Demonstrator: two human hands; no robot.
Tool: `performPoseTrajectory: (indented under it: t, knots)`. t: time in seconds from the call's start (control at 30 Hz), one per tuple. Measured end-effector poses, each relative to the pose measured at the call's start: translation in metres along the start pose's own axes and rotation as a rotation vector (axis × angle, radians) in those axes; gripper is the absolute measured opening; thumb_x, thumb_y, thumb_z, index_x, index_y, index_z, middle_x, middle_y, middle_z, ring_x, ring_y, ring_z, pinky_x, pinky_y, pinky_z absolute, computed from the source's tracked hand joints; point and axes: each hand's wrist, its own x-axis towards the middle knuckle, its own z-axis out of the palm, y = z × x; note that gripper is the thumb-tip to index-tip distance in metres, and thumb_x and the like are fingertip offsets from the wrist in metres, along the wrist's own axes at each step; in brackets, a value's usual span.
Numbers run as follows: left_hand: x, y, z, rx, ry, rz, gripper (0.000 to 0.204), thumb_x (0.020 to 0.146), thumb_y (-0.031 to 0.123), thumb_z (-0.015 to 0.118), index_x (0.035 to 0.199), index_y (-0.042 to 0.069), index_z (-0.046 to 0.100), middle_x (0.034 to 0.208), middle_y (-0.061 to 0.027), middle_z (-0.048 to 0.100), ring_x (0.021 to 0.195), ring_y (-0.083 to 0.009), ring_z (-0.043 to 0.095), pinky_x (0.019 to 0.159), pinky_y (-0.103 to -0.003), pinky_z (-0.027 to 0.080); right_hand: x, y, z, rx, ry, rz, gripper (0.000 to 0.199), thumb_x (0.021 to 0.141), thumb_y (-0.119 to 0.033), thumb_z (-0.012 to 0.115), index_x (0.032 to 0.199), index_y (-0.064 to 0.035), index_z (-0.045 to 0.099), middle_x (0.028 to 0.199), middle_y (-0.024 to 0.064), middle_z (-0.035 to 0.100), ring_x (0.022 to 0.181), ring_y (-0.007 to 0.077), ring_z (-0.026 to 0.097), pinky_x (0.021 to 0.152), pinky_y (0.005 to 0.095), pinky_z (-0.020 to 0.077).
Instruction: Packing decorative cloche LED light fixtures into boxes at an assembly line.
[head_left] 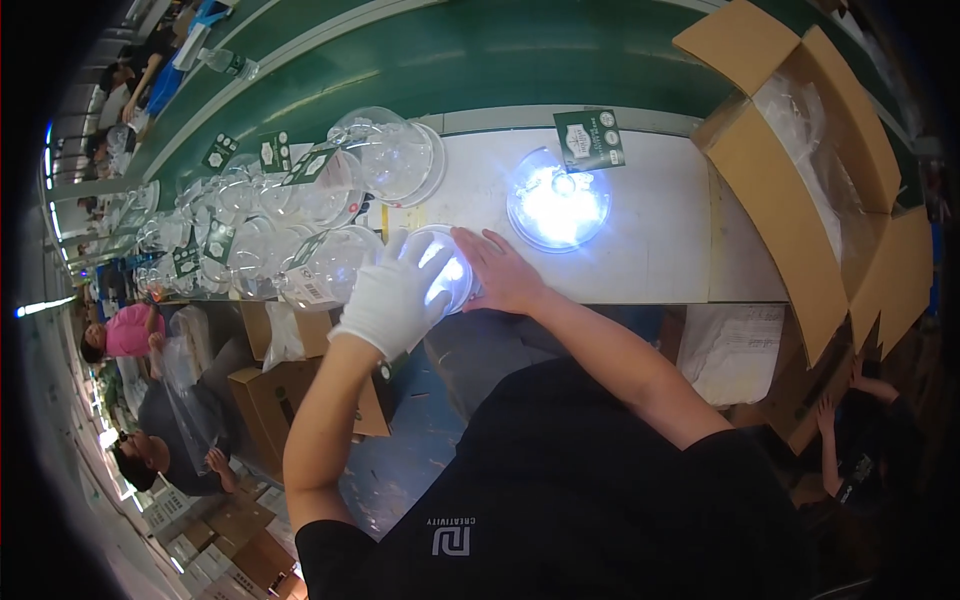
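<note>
Between my two hands is a lit, round, clear plastic lamp (455, 272), tilted at the near edge of the white worktop. My left hand (388, 300), in a white glove, grips its left side with the fingers spread over it. Bare, my right hand (500, 272) presses round the right side, fingers bent over the rim. Part of the lamp is hidden by the hands. A second glowing lamp (560, 212) lies farther right, its glare hiding the detail inside. A green printed card (590, 140) hangs over its far edge.
Several unlit clear lamps (385, 155) with green cards crowd the worktop's left side. An open cardboard box (790, 190) with a plastic liner stands at the right. Beyond the white worktop (650, 240) runs a green belt (480, 85). Other people are at the far left and lower right.
</note>
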Motion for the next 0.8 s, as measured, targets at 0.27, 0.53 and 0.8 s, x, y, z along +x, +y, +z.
performPoseTrajectory:
  t: [0.27,0.53,0.8]
  knots:
    - [0.013,0.031,0.077,0.361,0.456,0.035,0.043,0.085,0.026,0.06,0.117,0.0,0.067,0.125,-0.0219,0.058,0.127,-0.0441,0.048,0.108,-0.064,0.033,0.001,-0.003,-0.001,0.023,0.031,-0.015,0.122,0.069,-0.054,0.082,0.157,0.0009,0.018,0.163,0.0134,0.027,0.151,0.0257,0.027,0.124,0.0452,0.0205]
    - [0.009,0.048,0.111,0.397,0.424,0.094,0.038,0.088,0.024,0.061,0.118,0.001,0.065,0.127,-0.0154,0.058,0.133,-0.0341,0.047,0.114,-0.054,0.03,-0.001,0.003,0.007,-0.055,0.066,-0.011,0.119,0.069,-0.045,0.084,0.157,0.0009,0.019,0.163,0.0143,0.028,0.151,0.0261,0.028,0.124,0.0442,0.021]
    - [-0.027,0.066,0.136,-0.358,0.601,0.038,0.03,0.079,0.003,0.071,0.109,0.007,0.069,0.114,-0.0107,0.069,0.109,-0.0316,0.065,0.095,-0.044,0.05,-0.006,0.001,-0.002,0.096,0.087,0.023,0.111,0.071,-0.037,0.083,0.155,0.0014,0.022,0.16,0.0174,0.032,0.15,0.0279,0.03,0.123,0.0452,0.0227]
